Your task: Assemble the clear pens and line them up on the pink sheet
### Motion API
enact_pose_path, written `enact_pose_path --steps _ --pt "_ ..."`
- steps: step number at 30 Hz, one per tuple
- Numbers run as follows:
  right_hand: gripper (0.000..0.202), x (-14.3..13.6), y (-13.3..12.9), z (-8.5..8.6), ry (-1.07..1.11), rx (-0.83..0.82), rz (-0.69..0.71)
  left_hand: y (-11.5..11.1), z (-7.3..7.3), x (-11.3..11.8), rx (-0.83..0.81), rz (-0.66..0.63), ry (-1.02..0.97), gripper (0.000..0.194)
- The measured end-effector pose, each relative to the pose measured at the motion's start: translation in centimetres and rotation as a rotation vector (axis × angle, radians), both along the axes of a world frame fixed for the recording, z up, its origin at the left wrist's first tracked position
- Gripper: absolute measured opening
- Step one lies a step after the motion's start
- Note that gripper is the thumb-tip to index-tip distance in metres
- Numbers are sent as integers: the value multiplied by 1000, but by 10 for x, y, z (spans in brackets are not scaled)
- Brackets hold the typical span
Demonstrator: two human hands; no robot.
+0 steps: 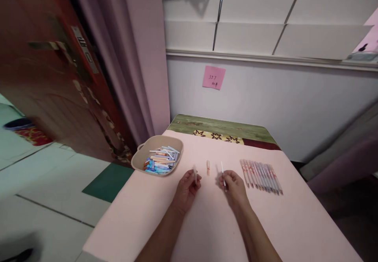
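Head camera, looking down over a pale pink tabletop (206, 222), and both bare hands are in at the middle of it. The left hand (187, 187) has its fingers pinched around a short whitish pen barrel (195, 173), held upright with its tip poking above the knuckles. The right hand (233, 185) grips a thin white refill rod (223, 180) between thumb and fingers, the rod slanting up and a touch to the left. The two hands sit close together but apart, neither touching the other.

Between them, just beyond the fingertips, a small peach-coloured pen piece (208, 167) lies loose on the cloth. Off to the right, near the right hand, a neat row of assembled white-and-red pens (261, 175) lies side by side, tips pointing toward the near right. To the far left of the left hand sits a beige oval plastic tray (141, 157) heaped with blue, white and orange pen parts (161, 161). On the far wall, a pink sticky note (214, 77) with handwriting; the words are too small to read
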State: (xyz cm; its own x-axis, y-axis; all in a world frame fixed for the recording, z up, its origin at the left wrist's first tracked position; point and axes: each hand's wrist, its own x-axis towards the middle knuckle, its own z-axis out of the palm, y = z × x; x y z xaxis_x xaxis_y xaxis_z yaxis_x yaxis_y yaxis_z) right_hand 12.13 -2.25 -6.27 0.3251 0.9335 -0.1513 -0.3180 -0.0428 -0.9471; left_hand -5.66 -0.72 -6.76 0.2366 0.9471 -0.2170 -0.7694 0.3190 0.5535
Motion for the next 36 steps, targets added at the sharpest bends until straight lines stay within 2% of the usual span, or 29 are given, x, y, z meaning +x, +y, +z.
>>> enact_pose_path --steps 2,5,8,13,16,25,31,36 --pt "32 5 3 -1 189 19 -57 1 1 1 -11 -16 -1 16" --pt "46 4 5 0 319 19 -48 1 2 0 -24 -15 1 18" --pt "39 2 5 0 362 5 -18 0 3 0 4 -34 44 22" --pt "35 1 3 3 364 39 -148 -7 2 4 172 -106 278 20" --pt "33 -3 1 8 405 100 -144 -10 1 6 237 -86 399 16" --pt "32 -24 -6 16 324 159 -84 -10 1 6 317 -85 578 16" --pt "30 -25 -8 15 294 157 -51 -11 0 6 333 -88 583 16" --pt "27 -23 -9 13 122 199 -30 -11 2 6 326 -94 573 17"
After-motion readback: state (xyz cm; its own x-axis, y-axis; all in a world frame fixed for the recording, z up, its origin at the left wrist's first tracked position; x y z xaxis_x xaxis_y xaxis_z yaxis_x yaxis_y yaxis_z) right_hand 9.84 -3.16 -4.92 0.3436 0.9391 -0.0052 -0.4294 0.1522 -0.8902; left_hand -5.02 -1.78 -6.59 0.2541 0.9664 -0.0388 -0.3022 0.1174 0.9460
